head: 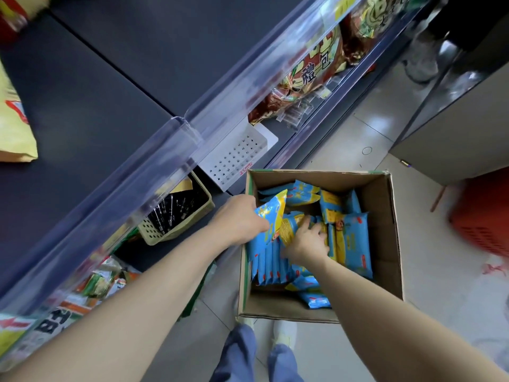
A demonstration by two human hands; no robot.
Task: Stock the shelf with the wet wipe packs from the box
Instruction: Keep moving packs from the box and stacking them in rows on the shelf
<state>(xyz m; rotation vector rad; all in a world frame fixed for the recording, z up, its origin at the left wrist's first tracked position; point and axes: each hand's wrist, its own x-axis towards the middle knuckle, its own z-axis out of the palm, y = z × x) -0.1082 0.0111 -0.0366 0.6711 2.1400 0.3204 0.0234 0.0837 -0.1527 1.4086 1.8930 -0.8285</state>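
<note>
Our left hand (pixel 242 220) holds one wet wipe pack (pixel 271 213) over the box (pixel 384 208) rim, fingers curled round it. Our right hand (pixel 307 242), inside the box, curls its fingers round a second pack (pixel 289 228) just beside the first.

The floor (pixel 371 139) is made of pale, shiny tiles. Light shines off them far past the right fingers (pixel 305 222). Beyond those fingers and off to their right stands a grey cabinet (pixel 454 150) with a dark, glossy side. A blurry red crate (pixel 484 227) sits on the floor to their right. To the left of the left fingers (pixel 260 222) runs a big dark shelf (pixel 96 92) with a clear plastic rail (pixel 192 133) along its edge. Near those fingers, lower down, is a tan basket (pixel 176 230) with holes.
</note>
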